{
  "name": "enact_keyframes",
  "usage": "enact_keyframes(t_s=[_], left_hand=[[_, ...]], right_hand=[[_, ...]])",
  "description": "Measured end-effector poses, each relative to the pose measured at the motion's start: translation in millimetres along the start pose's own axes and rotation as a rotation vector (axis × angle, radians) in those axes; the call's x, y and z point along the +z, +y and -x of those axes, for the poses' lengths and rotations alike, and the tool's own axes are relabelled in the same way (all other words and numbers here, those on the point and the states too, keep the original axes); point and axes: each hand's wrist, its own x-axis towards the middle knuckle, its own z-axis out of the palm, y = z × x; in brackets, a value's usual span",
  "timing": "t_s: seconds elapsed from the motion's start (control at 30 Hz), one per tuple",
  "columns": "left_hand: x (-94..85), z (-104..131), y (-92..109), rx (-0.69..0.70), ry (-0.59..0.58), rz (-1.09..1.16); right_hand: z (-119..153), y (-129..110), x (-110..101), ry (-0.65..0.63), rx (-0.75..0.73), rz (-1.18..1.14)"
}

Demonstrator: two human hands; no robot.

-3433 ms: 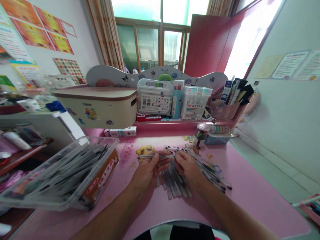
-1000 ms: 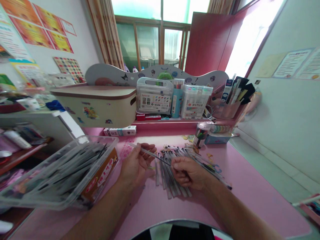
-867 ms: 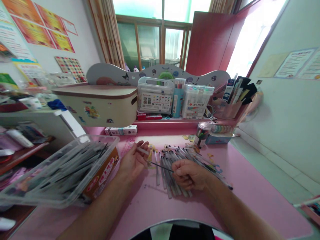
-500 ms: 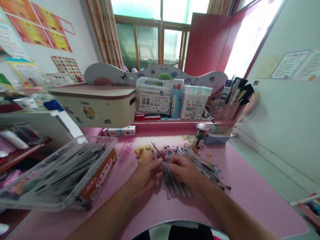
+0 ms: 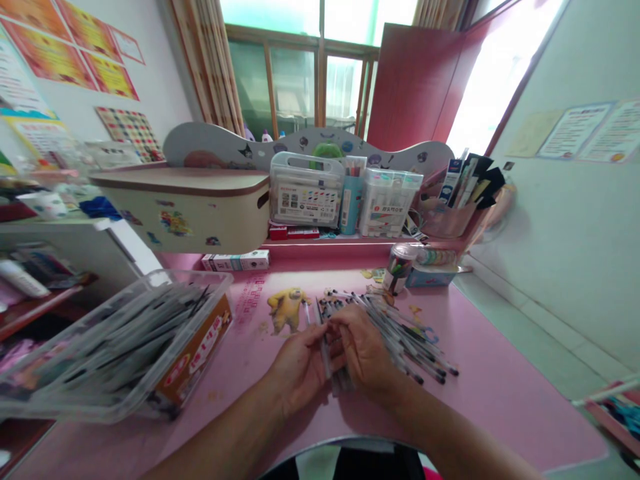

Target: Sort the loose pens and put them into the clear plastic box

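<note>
My left hand [image 5: 303,365] is closed around a slim clear pen [image 5: 326,355], which points away from me with a thin dark tip at the far end. My right hand [image 5: 364,347] is curled against it, fingertips pinched at the pen beside the left thumb; its palm side is hidden. Beneath both hands lie several more clear pens [image 5: 344,381], partly covered. Just right of my right hand, a loose pile of clear pens with black caps [image 5: 407,340] fans out on the pink desk [image 5: 250,400]. One pale slim tube [image 5: 307,312] lies ahead of my left hand.
A clear plastic bin [image 5: 113,417] full of grey pen-like sticks stands on the left. Behind are a lidded cream box [image 5: 200,220], a marker case [image 5: 307,197] and a pen jar [image 5: 399,270]. A printed yellow bear [image 5: 289,310] decorates the desk.
The thin dark stick that slanted between my hands now points nearly straight away from me. My hands have drawn closer together, the right one curling over the pens.
</note>
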Motion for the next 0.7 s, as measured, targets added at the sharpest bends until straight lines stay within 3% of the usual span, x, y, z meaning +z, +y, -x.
enact_keyframes(t_s=[0.1, 0.37, 0.53, 0.7], left_hand=[[-2.2, -5, -6, 0.007, 0.011, 0.044], [-1.7, -6, -2, 0.048, 0.028, 0.105], [-3.8, -3, -2, 0.026, 0.022, 0.015], [-1.2, 3, 4, 0.058, -0.018, -0.110]], right_hand=[[3, 3, 4, -0.062, -0.077, 0.076], [4, 13, 0, -0.161, -0.049, 0.019], [0, 15, -9, 0.027, 0.066, 0.022], [-4, 18, -13, 0.151, 0.046, 0.118]])
